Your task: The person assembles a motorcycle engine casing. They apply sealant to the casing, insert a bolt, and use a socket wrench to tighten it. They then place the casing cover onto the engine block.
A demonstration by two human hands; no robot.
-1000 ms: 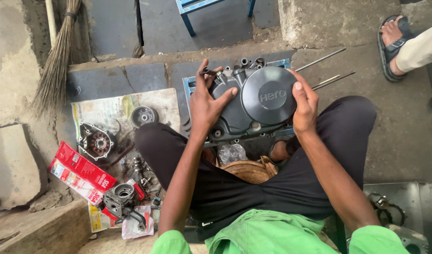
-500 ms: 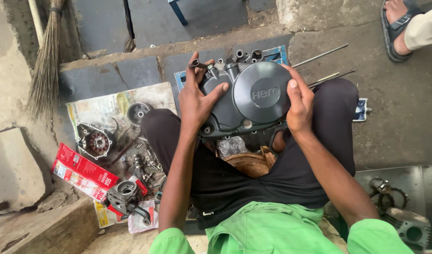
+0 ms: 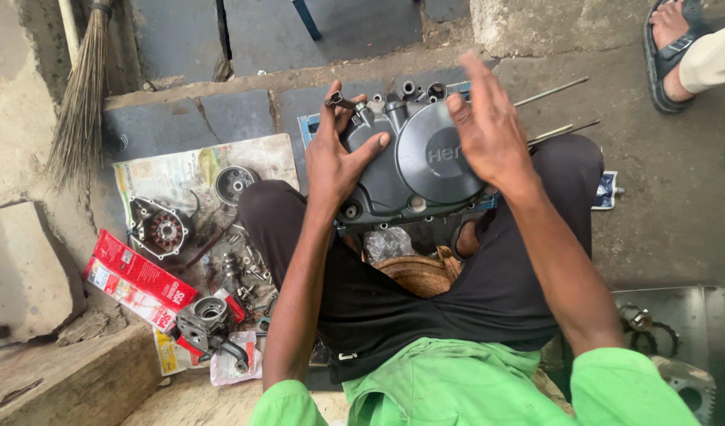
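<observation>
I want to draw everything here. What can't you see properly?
Head view only:
- Part of the dark engine cover: hidden under the left hand and right hand.
- What lies below the cover: hidden by it and the legs.
- Other person's sandalled foot: cut off by the top edge.
- Small parts on the newspaper: too small to tell apart.

Matt metal, paper and rough stone around you

Your engine cover [image 3: 414,162] is matt dark cast metal, smooth on its round face. Far left, the broom [image 3: 82,110] is dry straw; the newspaper [image 3: 189,170] looks soft and stained, the red packet [image 3: 137,280] glossy, the floor [image 3: 662,221] rough concrete.
</observation>
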